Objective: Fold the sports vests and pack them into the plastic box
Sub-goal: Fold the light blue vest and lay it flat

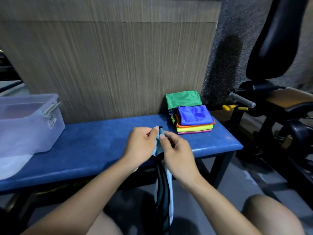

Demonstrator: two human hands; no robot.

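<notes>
Plastic box (25, 119) at 9 o'clock on the blue bench (94, 150), open top, nothing visible inside. Left hand (140, 146) and right hand (177, 155) meet mid-bench, both pinching the top end of a light-blue vest (163, 189) between thumb and fingertips. Vest's long axis runs 12-to-6, hanging bunched below the bench edge between the knees. Likely next: spread it flat on the bench. Folded stack (194, 121) sits at 2 o'clock, nearer the right hand; box is nearer the left.
</notes>
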